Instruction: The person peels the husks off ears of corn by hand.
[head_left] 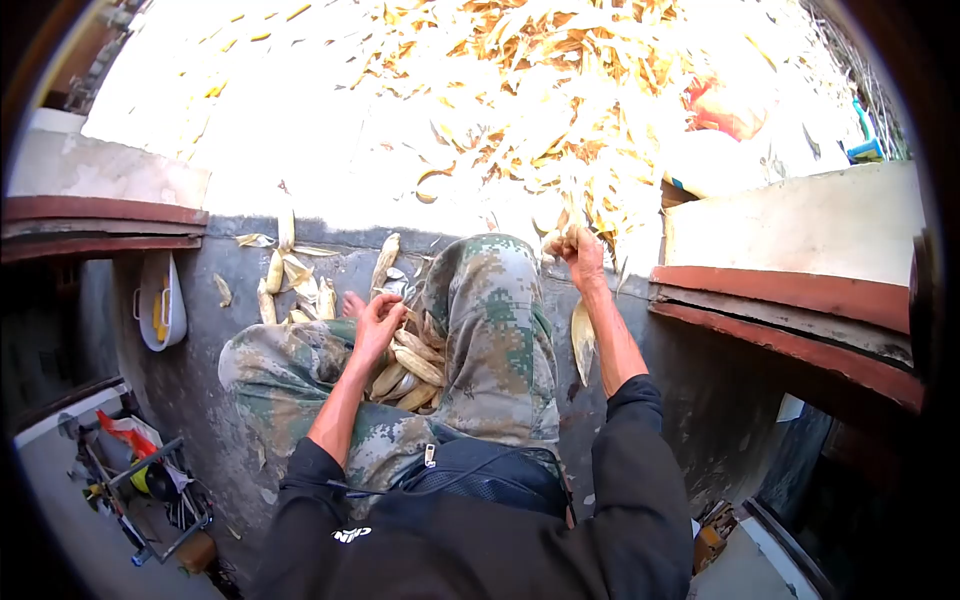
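Note:
My left hand (pixel 378 322) is over the gap between my legs, fingers curled together; whatever they pinch is hidden. Just below it, several unshucked corn ears (pixel 418 365) in pale husks lie heaped against my camouflage trousers (pixel 495 340). One more corn ear (pixel 385 262) stands out beyond those fingers. To the right of my raised knee, my right hand (pixel 580 255) is closed, with a pale, dry corn husk (pixel 549 246) at its fingertips. A loose corn husk (pixel 583 340) lies on the floor beside my right forearm.
Sunlit husks (pixel 560 120) are spread in a wide pile ahead. More corn ears (pixel 300 285) lie left of my knee. A white tub (pixel 163 300) with yellow cobs stands by the left wall. Red-edged ledges (pixel 790 300) flank the doorway. A metal frame (pixel 150 490) is at lower left.

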